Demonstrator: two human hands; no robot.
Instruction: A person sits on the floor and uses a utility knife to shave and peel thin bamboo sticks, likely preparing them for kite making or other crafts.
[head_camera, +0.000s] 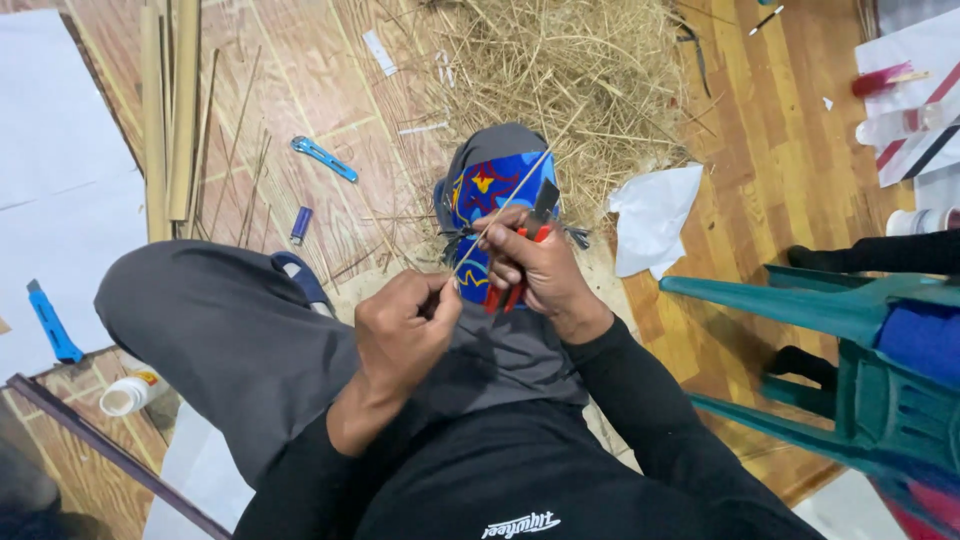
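Left hand (405, 325) curled, thin pale bamboo sliver (500, 210) pinched at its lower end, right hand (530, 265) clenched round red-handled knife (530, 235) (blade dark, upward), dry straw heap (560, 70) beyond on wooden floor (780, 170).

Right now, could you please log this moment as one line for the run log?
left hand: pinching thin stick | right hand: holding red-handled knife against stick | straw pile ahead

Head view — steeply down; close

a small white glue bottle (128, 394) with an orange-marked label — lying lower left — beside the knee.
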